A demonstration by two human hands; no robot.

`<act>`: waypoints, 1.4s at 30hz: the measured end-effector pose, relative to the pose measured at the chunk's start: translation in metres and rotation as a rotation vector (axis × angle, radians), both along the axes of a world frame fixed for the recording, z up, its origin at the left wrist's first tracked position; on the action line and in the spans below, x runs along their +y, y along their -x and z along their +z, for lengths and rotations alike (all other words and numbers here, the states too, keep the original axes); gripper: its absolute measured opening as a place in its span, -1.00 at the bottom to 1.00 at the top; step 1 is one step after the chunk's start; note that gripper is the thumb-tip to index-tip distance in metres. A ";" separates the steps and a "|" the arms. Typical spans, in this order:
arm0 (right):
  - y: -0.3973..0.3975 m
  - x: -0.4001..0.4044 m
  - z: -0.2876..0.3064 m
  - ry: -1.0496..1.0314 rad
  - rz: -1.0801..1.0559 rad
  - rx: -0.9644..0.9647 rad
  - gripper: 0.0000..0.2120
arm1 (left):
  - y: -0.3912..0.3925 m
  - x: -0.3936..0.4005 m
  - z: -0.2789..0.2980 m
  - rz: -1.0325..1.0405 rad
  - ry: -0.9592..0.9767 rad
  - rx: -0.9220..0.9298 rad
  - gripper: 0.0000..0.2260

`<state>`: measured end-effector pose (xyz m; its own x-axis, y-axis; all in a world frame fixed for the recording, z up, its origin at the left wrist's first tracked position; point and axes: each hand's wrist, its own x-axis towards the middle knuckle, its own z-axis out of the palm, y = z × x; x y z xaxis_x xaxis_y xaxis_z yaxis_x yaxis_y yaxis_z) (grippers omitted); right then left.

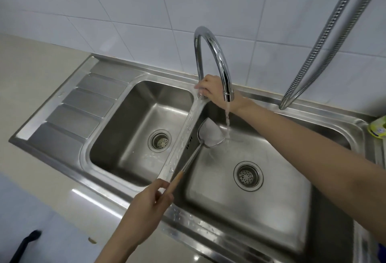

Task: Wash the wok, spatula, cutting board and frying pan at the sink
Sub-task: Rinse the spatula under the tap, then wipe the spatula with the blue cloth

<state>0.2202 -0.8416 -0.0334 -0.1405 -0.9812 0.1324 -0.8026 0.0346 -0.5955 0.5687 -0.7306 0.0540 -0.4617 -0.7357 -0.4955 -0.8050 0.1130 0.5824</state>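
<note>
I observe my left hand (pixel 146 206) gripping the spatula (pixel 208 135) handle at 6 o'clock; my right hand (pixel 211 89) grips the faucet (pixel 211 53) base at 12 o'clock.

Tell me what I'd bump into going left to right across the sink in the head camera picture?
Ribbed draining board → left basin → left drain → spatula → running water → right drain → yellow-green thing.

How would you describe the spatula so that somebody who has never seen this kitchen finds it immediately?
Find the steel double sink and look in its right basin, under the running tap. The spatula leans there against the divider, its metal blade in the water stream. It is the only utensil in the sink, and the left hand grips its wooden handle.
</note>
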 end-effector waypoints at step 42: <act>-0.086 0.524 -0.040 -0.524 -1.259 0.265 -0.25 | 0.056 0.072 -0.021 -0.396 -0.404 0.162 -0.88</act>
<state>0.3058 -0.3172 -0.0735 -0.9865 -0.1570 -0.0464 -0.1501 0.9807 -0.1251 0.5132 -0.6583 0.0329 -0.7559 -0.2593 -0.6011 -0.6441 0.1301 0.7538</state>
